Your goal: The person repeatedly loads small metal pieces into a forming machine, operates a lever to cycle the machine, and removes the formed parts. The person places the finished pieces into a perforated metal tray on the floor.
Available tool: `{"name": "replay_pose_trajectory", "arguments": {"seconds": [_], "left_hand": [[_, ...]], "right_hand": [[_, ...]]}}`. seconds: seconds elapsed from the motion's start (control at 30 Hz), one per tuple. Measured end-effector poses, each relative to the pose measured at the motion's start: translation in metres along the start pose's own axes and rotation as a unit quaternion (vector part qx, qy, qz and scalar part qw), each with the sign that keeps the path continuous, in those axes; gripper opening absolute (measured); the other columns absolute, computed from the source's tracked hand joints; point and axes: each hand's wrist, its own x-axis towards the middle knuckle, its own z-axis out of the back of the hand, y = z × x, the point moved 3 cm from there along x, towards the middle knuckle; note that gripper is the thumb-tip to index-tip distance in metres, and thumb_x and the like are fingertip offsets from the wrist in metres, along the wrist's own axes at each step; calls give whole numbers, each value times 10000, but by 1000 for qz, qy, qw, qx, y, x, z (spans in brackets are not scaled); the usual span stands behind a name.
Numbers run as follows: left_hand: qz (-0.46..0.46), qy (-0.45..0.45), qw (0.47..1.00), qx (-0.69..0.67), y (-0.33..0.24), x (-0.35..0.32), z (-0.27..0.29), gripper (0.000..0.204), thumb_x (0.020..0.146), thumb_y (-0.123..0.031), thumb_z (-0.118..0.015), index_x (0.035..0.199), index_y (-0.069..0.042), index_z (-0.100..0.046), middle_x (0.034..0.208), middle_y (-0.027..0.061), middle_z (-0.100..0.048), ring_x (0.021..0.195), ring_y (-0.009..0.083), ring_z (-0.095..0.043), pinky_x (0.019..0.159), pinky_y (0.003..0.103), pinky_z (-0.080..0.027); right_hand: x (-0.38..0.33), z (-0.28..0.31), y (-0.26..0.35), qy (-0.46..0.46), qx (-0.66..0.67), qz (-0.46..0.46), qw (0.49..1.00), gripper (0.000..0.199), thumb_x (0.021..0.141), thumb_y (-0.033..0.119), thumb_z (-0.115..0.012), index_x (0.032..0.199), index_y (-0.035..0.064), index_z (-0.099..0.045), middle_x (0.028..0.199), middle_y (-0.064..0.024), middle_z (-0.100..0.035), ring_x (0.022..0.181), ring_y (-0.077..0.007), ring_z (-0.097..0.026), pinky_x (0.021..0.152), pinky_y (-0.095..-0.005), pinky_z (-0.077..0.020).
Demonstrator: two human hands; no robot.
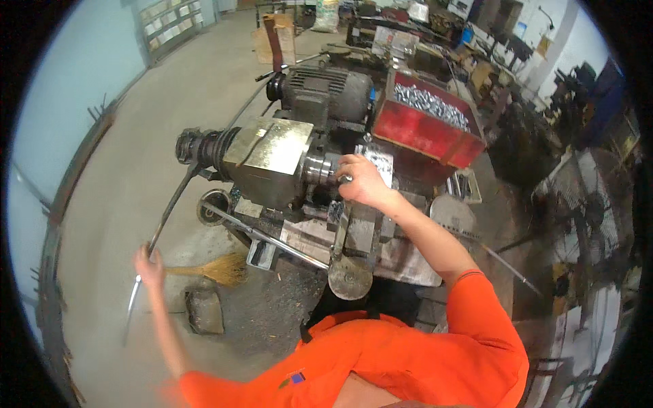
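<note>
The left hand (pixel 152 264) is wrapped around a long rod (pixel 178 193) slanting down from beside the machine's pulley (pixel 212 151). The right hand (pixel 367 183) curls over a small metal piece (pixel 345 179) beside the spindle (pixel 315 168); whether its fingers clamp it, I cannot tell. Beyond stands a red box (pixel 415 130) of metal parts (pixel 432 105).

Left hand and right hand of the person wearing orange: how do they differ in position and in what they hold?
The left hand grips a long rod; the right hand curls around a small metal piece, mostly hidden.
The left hand is out over the floor; the right is above the machine, by its spindle.
Both are bare.
</note>
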Motion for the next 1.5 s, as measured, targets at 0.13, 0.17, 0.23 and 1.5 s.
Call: {"name": "replay_pose_trajectory", "arguments": {"seconds": [0.13, 0.17, 0.23, 1.5], "left_hand": [[210, 280, 908, -230, -51, -90, -129, 393, 759, -238, -652, 1034, 28, -563, 891, 175, -632, 863, 269, -607, 749, 363, -482], [346, 425, 801, -240, -73, -119, -160, 502, 716, -331, -694, 1061, 11, -567, 934, 190, -633, 903, 305, -606, 781, 391, -474], [101, 460, 879, -72, -144, -142, -175, 561, 705, -390, -703, 1122, -42, -559, 981, 202, -639, 918, 377, -606, 803, 406, -474], [286, 243, 816, -439, -192, -46, -153, 334, 851, -239, -511, 975, 71, -493, 766, 141, -583, 570, 249, -613, 445, 348, -544]], "right_hand": [[-69, 66, 2, -66, 46, -8, 997, 316, 556, 148, -648, 854, 46, -662, 1114, -163, -575, 1028, -343, -540, 877, -392, -448], [-91, 80, -2, -72, 29, -48, 996, 325, 556, 136, -650, 869, 50, -660, 1118, -161, -575, 1033, -344, -543, 886, -386, -447], [-139, 104, -18, -37, -5, -150, 988, 304, 563, 125, -636, 854, 41, -660, 1109, -166, -580, 1017, -342, -555, 890, -372, -448], [-497, 43, 29, -188, 195, -583, 766, 165, 615, 116, -529, 716, -13, -507, 585, -52, -419, 569, -158, -398, 518, -324, -365]]}}
